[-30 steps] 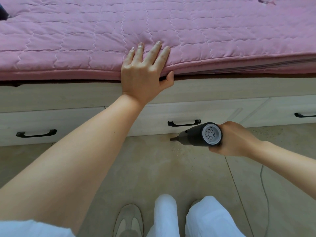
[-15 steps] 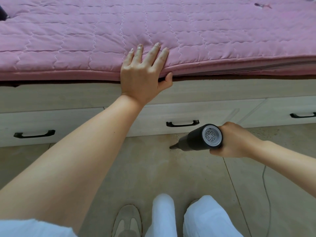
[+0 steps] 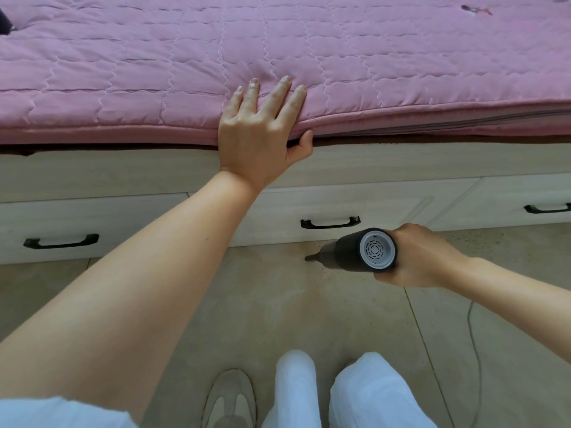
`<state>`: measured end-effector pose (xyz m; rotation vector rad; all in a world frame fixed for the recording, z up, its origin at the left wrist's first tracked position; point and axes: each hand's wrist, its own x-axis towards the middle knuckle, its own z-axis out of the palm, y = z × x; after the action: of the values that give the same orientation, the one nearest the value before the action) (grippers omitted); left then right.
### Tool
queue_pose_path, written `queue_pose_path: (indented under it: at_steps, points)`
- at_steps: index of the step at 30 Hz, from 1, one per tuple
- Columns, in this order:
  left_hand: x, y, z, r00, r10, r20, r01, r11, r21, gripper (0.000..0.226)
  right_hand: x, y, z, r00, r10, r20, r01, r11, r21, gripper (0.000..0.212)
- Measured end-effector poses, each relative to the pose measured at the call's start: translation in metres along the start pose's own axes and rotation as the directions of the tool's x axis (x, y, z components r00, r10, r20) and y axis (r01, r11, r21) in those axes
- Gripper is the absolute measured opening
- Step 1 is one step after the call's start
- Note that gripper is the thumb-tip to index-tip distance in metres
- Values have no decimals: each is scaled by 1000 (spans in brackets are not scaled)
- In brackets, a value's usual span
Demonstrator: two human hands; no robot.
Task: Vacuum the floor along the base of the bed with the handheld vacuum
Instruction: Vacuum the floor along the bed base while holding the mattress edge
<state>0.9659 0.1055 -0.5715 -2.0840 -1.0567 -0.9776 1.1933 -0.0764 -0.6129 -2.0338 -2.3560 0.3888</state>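
Note:
My right hand (image 3: 417, 257) grips a black handheld vacuum (image 3: 355, 251) with a grey vented rear cap. Its narrow nozzle points left and touches the beige tiled floor (image 3: 278, 304) just in front of the bed's white drawer base (image 3: 386, 205). My left hand (image 3: 262, 131) lies flat on the edge of the pink quilted mattress cover (image 3: 278, 41), fingers spread on top, thumb tucked under the edge. Fine specks of dirt lie on the floor near the drawers to the right of the vacuum.
Black drawer handles (image 3: 330, 222) line the bed base. A thin cable (image 3: 474, 350) runs over the floor at the right. My white-trousered legs (image 3: 355, 393) and a grey shoe (image 3: 230, 396) are at the bottom. A dark object (image 3: 4, 23) sits on the bed's far left.
The vacuum's nozzle has drifted slightly down and away from the drawer front and back, staying near the middle handle. My left hand has stayed on the mattress edge.

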Motion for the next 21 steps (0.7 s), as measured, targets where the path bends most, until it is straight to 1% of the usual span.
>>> queue_pose_path:
  at_steps: [3,7,11,14,19,21]
  points:
    - [0,0,0,1000,-2,0,2,1000,1,50,-1,2,-3,1000,16,20,-18,998,64,33]
    - [0,1,-1,1000,-7,9,7,1000,-8,50,-3,9,-5,996,46,80,-55,993,103,25]
    - [0,1,-3,1000,-14,28,15,1000,-17,50,-3,14,-7,994,57,96,-68,992,111,20]
    - [0,2,-2,1000,-15,24,15,1000,-18,49,-2,15,-6,997,35,75,-42,994,103,20]
    - [2,1,-5,999,-24,49,26,999,-37,49,0,12,-7,998,6,63,-8,999,38,31]
    - [4,0,-6,997,-13,70,16,999,-39,49,-1,12,-8,998,8,67,-9,1000,21,27]
